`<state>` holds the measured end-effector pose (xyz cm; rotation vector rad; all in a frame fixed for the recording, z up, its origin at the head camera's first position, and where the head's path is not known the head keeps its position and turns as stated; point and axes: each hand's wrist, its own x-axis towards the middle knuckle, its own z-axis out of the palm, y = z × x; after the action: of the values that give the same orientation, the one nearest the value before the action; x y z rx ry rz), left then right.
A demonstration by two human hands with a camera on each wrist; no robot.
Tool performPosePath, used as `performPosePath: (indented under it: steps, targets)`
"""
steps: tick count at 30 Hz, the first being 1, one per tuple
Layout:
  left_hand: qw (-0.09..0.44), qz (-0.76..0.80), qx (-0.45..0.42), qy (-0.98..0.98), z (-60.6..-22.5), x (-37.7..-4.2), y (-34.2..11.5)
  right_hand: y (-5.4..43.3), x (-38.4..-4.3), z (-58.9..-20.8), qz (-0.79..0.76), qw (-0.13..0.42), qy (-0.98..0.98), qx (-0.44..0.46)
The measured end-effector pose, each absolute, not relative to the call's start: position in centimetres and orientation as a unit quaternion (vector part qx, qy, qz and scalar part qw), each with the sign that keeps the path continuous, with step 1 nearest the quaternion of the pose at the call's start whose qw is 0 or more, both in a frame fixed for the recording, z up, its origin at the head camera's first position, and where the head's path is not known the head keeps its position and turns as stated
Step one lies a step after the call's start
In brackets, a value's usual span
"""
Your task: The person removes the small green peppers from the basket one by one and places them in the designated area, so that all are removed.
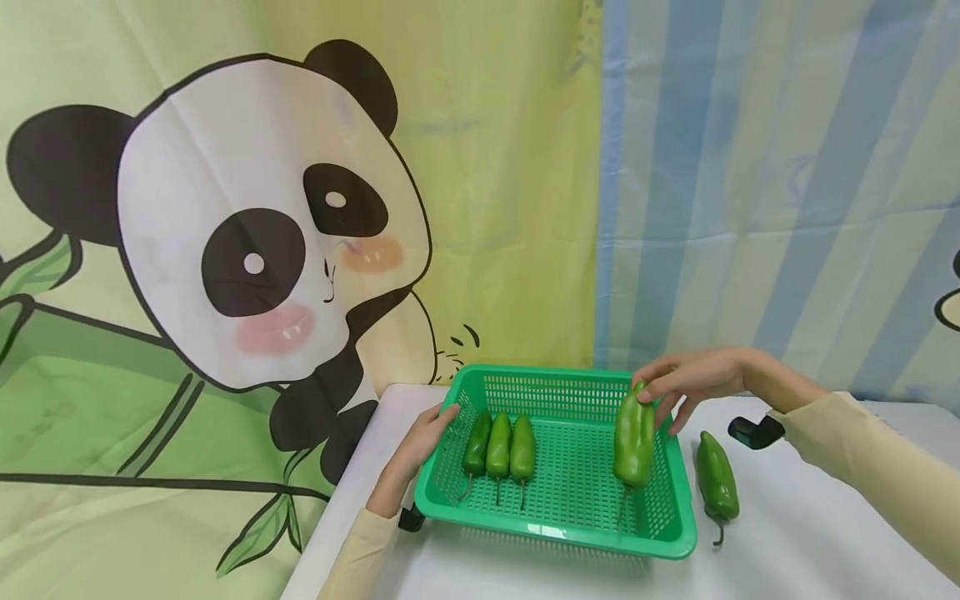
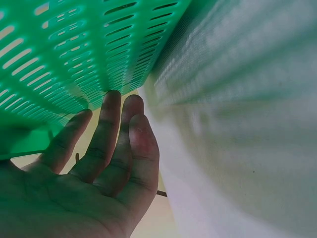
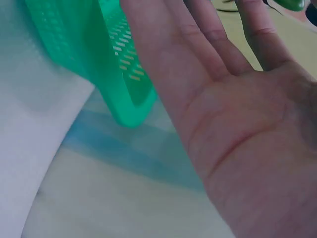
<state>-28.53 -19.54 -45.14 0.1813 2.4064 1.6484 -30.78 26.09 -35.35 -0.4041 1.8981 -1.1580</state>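
Observation:
My right hand (image 1: 693, 379) pinches a large green pepper (image 1: 633, 442) by its tip between thumb and fingers. That pepper hangs stem down over the right side of a green plastic basket (image 1: 555, 529). In the right wrist view, only a bit of green (image 3: 290, 4) shows beyond the fingers. My left hand (image 1: 426, 437) holds the basket's left rim, thumb over the edge. The left wrist view shows its fingers (image 2: 106, 129) against the outside of the perforated wall (image 2: 79, 54). Inside, at the left, three green peppers (image 1: 498, 447) lie side by side, stems toward me.
Another green pepper (image 1: 717, 479) lies on the white table (image 1: 810, 517), right of the basket. Behind the table hang a panda-print curtain (image 1: 510, 208) and a blue striped curtain (image 1: 750, 208). Dark wrist devices (image 1: 756, 432) sit at the sleeves.

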Motion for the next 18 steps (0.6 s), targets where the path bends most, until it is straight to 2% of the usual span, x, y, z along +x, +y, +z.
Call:
performPosePath:
  steps: [5,13,18]
  targets:
    - [0.11,0.557,0.064,0.821,-45.0,-28.5,-19.5,28.1,-30.6,-35.4,-0.478,0.423,0.752,-0.169]
    - [0.112,0.562,0.067,0.817,-45.0,-28.5,-19.5,30.8,-30.6,-36.3,-0.484,0.478,0.69,-0.248]
    - [0.111,0.563,0.069,0.816,-45.1,-28.4,-19.6,32.5,-30.0,-36.9,-0.482,0.492,0.684,-0.238]
